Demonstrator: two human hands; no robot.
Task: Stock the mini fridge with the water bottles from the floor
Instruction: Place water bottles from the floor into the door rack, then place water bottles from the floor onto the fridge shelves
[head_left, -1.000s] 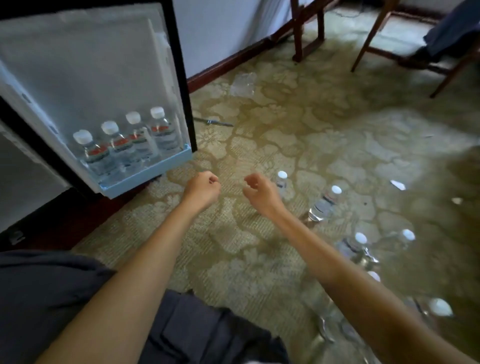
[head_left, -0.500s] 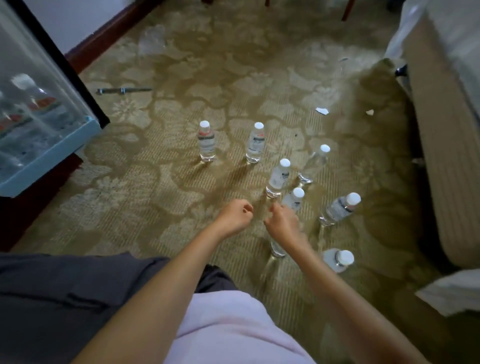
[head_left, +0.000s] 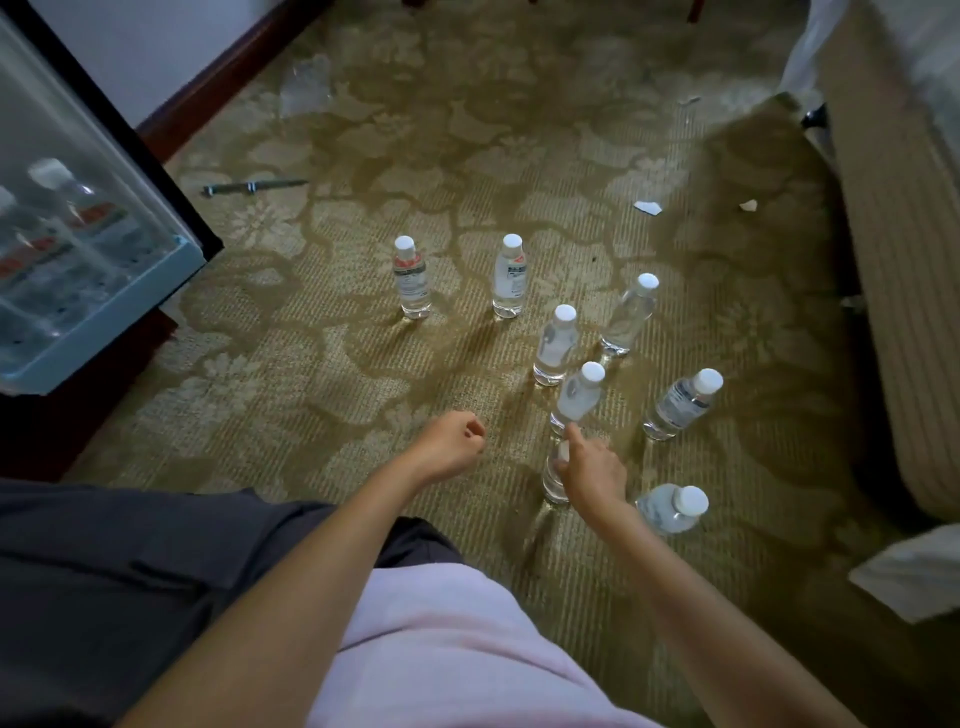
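"Olive, flower-patterned carpet (head_left: 322, 374) fills most of my feed," I tell the desk. "At my left edge the fridge door (head_left: 78, 171) hangs open, white inner face toward me."

"Anything in it?"

"Its pale blue door shelf (head_left: 104, 343) holds the stocked bottles (head_left: 67, 208). They stand upright behind the rail, with white caps and red labels. They're blurred, so I can't give you a count."

"And the ones on the floor?"

"I count eight water bottles (head_left: 510, 278) on the carpet, right of the door and well apart from it. All are standing, long axis vertical, white caps up. Two sit side by side at the far end, and the rest trail back toward me in a loose cluster."

"Hands?"

"My right hand (head_left: 592, 475) lies over the top of the nearest bottle (head_left: 551, 483), hiding most of its cap. I can't tell whether the fingers have closed round the neck. My left hand (head_left: 452, 447) hovers just left of it above the carpet, curled into a fist and holding nothing."
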